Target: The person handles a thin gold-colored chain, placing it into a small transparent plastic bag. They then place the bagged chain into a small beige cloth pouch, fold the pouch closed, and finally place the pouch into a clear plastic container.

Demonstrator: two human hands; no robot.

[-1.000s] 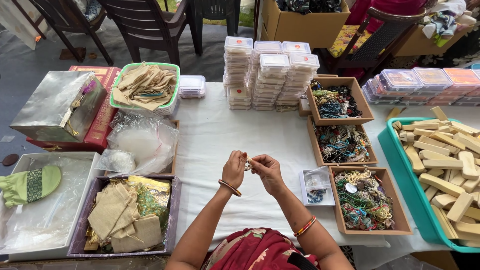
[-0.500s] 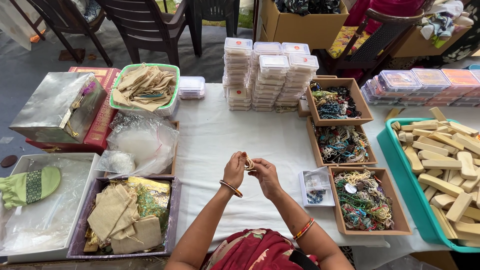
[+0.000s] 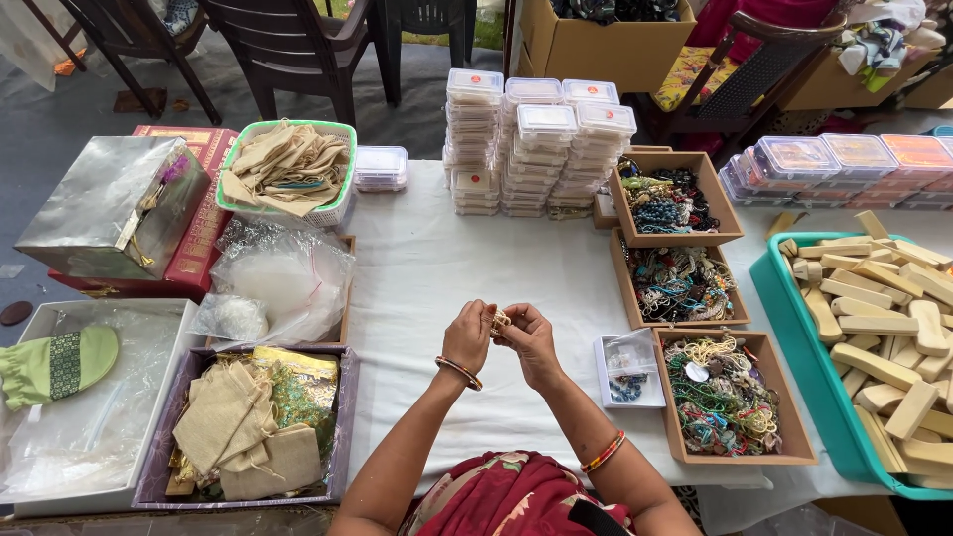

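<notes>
Holding a small golden trinket (image 3: pixel 499 321) between the fingertips of both hands, you have them raised together just above the white-covered counter (image 3: pixel 427 268). Your left hand (image 3: pixel 469 335) pinches the trinket from the left, and your right hand (image 3: pixel 528 337) closes on it from the right, so the two hands touch around it. What the trinket is exactly is too small to tell.

Just to the right of your right hand sits a small clear box (image 3: pixel 627 369) with dark beads inside. Beside that, three brown trays (image 3: pixel 730 402) of mixed beads and strings run in a row away from you. A teal tray (image 3: pixel 794 328) of pale wooden blocks lies further right. Straight ahead stand stacks of clear lidded boxes (image 3: pixel 536 149). To your left lie a crumpled plastic bag (image 3: pixel 283 278) and a purple tray (image 3: pixel 342 417) of cloth pouches.
</notes>
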